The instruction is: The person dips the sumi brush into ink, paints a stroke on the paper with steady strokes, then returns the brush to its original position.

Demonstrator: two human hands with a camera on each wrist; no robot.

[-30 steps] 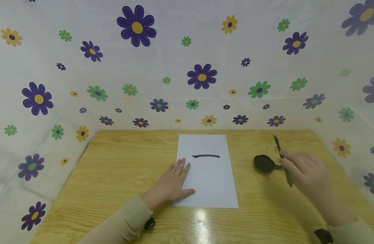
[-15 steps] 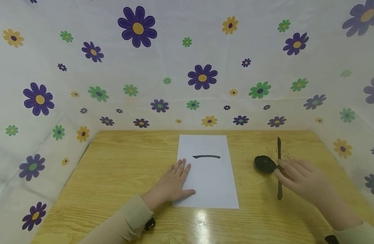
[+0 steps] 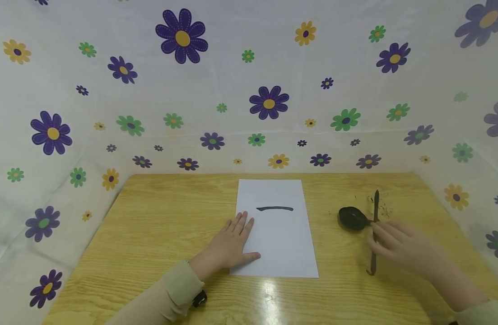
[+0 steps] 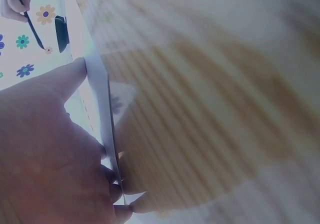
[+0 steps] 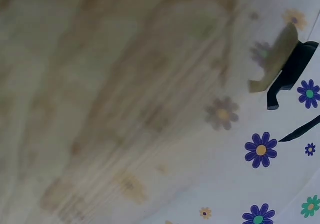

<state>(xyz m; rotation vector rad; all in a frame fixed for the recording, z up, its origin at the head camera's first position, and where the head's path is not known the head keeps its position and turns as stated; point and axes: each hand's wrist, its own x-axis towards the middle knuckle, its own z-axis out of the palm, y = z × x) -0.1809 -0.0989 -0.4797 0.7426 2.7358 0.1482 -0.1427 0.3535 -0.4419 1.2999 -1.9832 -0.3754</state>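
Left hand [image 3: 228, 246]: lies flat, fingers straight and together, on the lower-left corner of the paper [image 3: 279, 243]; grip loose, nothing held.
Paper: white sheet upright at the middle of the table [image 3: 159, 225], bearing 1 dark horizontal stroke [image 3: 274, 208] in its upper half.
Spoon [image 3: 352, 218]: dark, on the table right of the paper, just left of the brush.
Brush [image 3: 374, 232]: dark, thin, nearly upright in the head view, lower end at the table.
Right hand [image 3: 403, 248]: fingers pinch the brush mid-shaft; grip closed on it, near the right table edge.
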